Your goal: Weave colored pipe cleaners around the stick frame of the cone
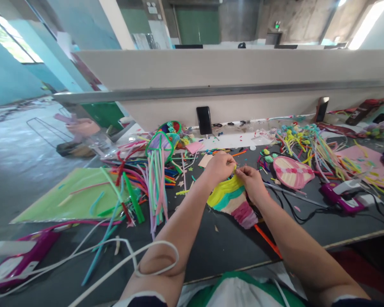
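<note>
A striped craft piece [230, 198] in yellow, teal, cream, purple and pink, seemingly made of fuzzy pipe cleaners, is between my forearms over the dark table. At its top yellow edge my left hand [220, 166] is closed in a pinch on a bit of yellow pipe cleaner [234, 167]. My right hand [251, 179] pinches the same yellow edge from the right side, fingertips close to the left ones. An orange strip [269, 241] extends from below the piece toward the table's front edge.
Bundled pipe cleaners [156, 183] and a green plastic sheet [73, 192] lie to the left. To the right are a pink oval craft piece [293, 172], a purple power strip [342, 198] and cables. A phone [204, 120] stands at the back. A white cable [115, 243] crosses my left forearm.
</note>
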Demonstrator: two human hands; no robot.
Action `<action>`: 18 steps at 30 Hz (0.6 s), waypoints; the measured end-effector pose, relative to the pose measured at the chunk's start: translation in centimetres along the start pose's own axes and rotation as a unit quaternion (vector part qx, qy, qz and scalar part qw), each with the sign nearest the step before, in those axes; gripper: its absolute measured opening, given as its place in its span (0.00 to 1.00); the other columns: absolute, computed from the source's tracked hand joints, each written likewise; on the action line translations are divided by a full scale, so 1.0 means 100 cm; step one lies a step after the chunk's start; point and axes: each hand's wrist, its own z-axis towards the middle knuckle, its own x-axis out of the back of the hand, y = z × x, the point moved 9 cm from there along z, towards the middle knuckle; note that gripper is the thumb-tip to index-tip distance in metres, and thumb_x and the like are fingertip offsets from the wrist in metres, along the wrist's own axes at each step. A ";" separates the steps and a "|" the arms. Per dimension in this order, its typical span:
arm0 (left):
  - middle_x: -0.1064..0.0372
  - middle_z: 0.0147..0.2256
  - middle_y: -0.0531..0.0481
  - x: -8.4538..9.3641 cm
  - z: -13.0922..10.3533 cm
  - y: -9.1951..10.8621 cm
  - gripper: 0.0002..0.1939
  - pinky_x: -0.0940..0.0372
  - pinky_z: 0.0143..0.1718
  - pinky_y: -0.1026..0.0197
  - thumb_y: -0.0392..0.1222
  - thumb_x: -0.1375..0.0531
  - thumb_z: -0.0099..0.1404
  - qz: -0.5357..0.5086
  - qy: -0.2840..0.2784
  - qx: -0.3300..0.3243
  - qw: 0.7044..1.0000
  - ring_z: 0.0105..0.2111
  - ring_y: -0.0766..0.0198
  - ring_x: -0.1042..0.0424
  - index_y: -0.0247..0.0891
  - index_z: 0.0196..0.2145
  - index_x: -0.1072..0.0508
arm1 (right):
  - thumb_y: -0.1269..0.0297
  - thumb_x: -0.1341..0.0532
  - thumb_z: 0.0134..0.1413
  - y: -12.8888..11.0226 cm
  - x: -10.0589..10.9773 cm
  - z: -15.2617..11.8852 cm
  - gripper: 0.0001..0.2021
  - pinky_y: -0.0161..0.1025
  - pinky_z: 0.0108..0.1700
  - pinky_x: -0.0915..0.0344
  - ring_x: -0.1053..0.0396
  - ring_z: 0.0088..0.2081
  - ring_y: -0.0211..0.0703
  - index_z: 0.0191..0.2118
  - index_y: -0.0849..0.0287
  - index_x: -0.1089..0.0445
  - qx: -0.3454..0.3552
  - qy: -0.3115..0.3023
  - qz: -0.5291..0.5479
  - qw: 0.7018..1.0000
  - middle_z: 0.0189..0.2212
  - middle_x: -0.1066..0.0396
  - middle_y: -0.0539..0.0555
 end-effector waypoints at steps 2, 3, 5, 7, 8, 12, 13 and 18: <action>0.30 0.28 0.50 -0.005 0.000 -0.005 0.10 0.41 0.31 0.63 0.42 0.44 0.59 -0.047 -0.039 0.012 0.998 0.30 0.64 0.32 0.37 0.29 0.24 | 0.53 0.37 0.45 0.000 0.000 0.000 0.13 0.34 0.25 0.51 0.48 0.22 0.34 0.26 0.60 0.32 -0.005 -0.003 0.003 1.000 0.19 0.41 0.46; 0.31 0.26 0.51 -0.007 0.000 -0.007 0.11 0.42 0.28 0.64 0.44 0.44 0.59 -0.068 -0.053 0.019 0.996 0.27 0.66 0.33 0.37 0.29 0.25 | 0.53 0.37 0.45 -0.001 0.000 0.000 0.13 0.34 0.25 0.51 0.47 0.22 0.34 0.26 0.60 0.32 -0.001 -0.003 -0.001 1.000 0.19 0.41 0.46; 0.32 0.24 0.53 -0.010 -0.001 -0.010 0.11 0.45 0.25 0.65 0.46 0.42 0.58 -0.097 -0.059 0.035 0.993 0.25 0.67 0.35 0.36 0.27 0.26 | 0.54 0.38 0.46 -0.003 0.001 0.000 0.13 0.33 0.25 0.51 0.47 0.22 0.34 0.26 0.60 0.32 0.011 -0.002 -0.016 1.000 0.20 0.40 0.46; 0.31 0.25 0.52 -0.011 0.000 -0.013 0.08 0.45 0.26 0.65 0.43 0.40 0.56 -0.110 -0.047 0.053 0.991 0.26 0.67 0.35 0.36 0.26 0.28 | 0.54 0.38 0.47 -0.005 0.001 0.001 0.12 0.34 0.25 0.51 0.47 0.22 0.34 0.26 0.59 0.32 0.021 -0.004 -0.037 0.999 0.20 0.40 0.46; 0.31 0.25 0.53 -0.012 0.000 -0.015 0.05 0.44 0.26 0.66 0.41 0.40 0.54 -0.119 -0.041 0.064 0.990 0.26 0.67 0.35 0.36 0.27 0.28 | 0.55 0.39 0.47 -0.005 0.001 0.001 0.12 0.34 0.24 0.51 0.47 0.22 0.34 0.26 0.59 0.31 0.024 -0.005 -0.051 0.998 0.20 0.40 0.46; 0.32 0.22 0.55 -0.020 -0.001 -0.025 0.15 0.43 0.26 0.66 0.31 0.42 0.51 -0.158 -0.045 0.120 0.979 0.23 0.67 0.35 0.36 0.39 0.28 | 0.56 0.40 0.47 -0.003 -0.002 -0.001 0.11 0.34 0.25 0.50 0.45 0.23 0.35 0.27 0.59 0.31 0.031 -0.003 -0.110 0.993 0.20 0.37 0.47; 0.32 0.22 0.54 -0.021 -0.001 -0.029 0.17 0.43 0.26 0.66 0.30 0.42 0.50 -0.153 -0.045 0.135 0.978 0.23 0.67 0.35 0.36 0.41 0.29 | 0.56 0.40 0.47 -0.004 -0.002 -0.002 0.10 0.34 0.25 0.49 0.45 0.23 0.36 0.27 0.59 0.31 0.036 0.002 -0.125 0.992 0.20 0.37 0.47; 0.28 0.29 0.47 -0.014 -0.001 -0.038 0.11 0.38 0.31 0.63 0.33 0.41 0.53 -0.104 -0.013 0.173 0.979 0.28 0.64 0.32 0.34 0.36 0.26 | 0.55 0.38 0.45 0.000 -0.005 -0.005 0.11 0.34 0.25 0.48 0.43 0.22 0.36 0.26 0.58 0.31 -0.006 -0.016 -0.066 0.998 0.19 0.36 0.47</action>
